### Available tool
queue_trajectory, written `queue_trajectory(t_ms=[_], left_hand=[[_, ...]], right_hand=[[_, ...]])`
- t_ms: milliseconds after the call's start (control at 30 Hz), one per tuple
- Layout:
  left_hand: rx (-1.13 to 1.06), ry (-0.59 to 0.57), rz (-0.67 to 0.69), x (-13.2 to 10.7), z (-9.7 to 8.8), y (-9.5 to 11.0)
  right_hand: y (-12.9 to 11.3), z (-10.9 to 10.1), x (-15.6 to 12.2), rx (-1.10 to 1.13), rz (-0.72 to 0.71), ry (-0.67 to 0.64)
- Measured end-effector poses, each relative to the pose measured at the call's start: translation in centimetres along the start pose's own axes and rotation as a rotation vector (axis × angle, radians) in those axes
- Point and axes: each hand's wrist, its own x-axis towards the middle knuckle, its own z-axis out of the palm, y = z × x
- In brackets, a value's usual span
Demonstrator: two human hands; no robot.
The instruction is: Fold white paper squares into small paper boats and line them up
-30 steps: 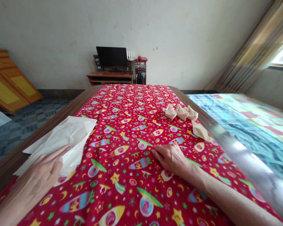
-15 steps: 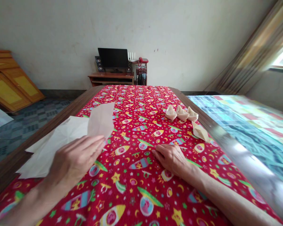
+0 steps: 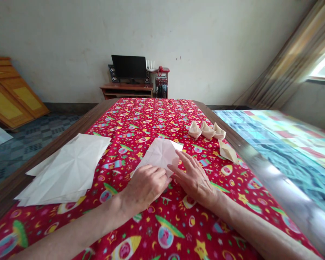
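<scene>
A creased sheet of white paper point(image 3: 158, 151) lies in front of me on the tablecloth, with fold lines fanning out from its middle. My left hand point(image 3: 148, 182) is closed on its near edge, fingers curled over the paper. On the right edge rests my right hand point(image 3: 196, 178), open, its fingers stretched out and the thumb apart. To the left is a loose stack of similar creased sheets point(image 3: 70, 164). Three folded paper pieces point(image 3: 206, 130) stand in a row at the right, with a flatter folded piece point(image 3: 227, 151) just nearer to me.
The red patterned tablecloth point(image 3: 141, 115) covers a long table with a dark wooden edge point(image 3: 90, 117). Beyond it are a monitor point(image 3: 128, 66) and a red telephone point(image 3: 163, 69). A bed point(image 3: 281, 144) stands right, a wooden cabinet point(image 3: 14, 94) left.
My left hand has carried a sheet from the stack rightward and laid it down in front of me. My right hand has uncurled and now touches the sheet's right edge.
</scene>
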Motion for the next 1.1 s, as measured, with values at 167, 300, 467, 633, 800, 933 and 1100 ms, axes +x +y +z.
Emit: queue_trajectory(t_ms=[167,300,467,633,800,933,1100], left_hand=[[-0.12,-0.075,-0.081,-0.4,-0.3,-0.4],[-0.12,-0.114,-0.1,-2.5,-1.0,-2.4],[-0.176,-0.055,-0.181,-6.1,-0.2,-6.2],[-0.283,0.018,-0.143,-7.3,0.4,-7.4],[-0.363,0.048,-0.078,-7.1,0.0,-6.5],[-0.37,0.073,-0.054,-7.1,-0.3,-5.6],[-0.379,0.094,-0.061,-7.0,-0.4,-5.1]], right_hand=[[0.6,0.4,-0.2,0.183,-0.057,-0.056],[0.8,0.9,-0.4,0.359,-0.025,0.014],[0.4,0.7,0.0,0.481,-0.015,0.055],[0.2,0.3,0.5,0.604,-0.03,0.039],[0.4,-0.2,0.3,0.616,-0.044,-0.054],[0.6,-0.4,0.1,0.591,-0.029,-0.066],[0.8,-0.7,-0.1,0.542,-0.065,-0.062]])
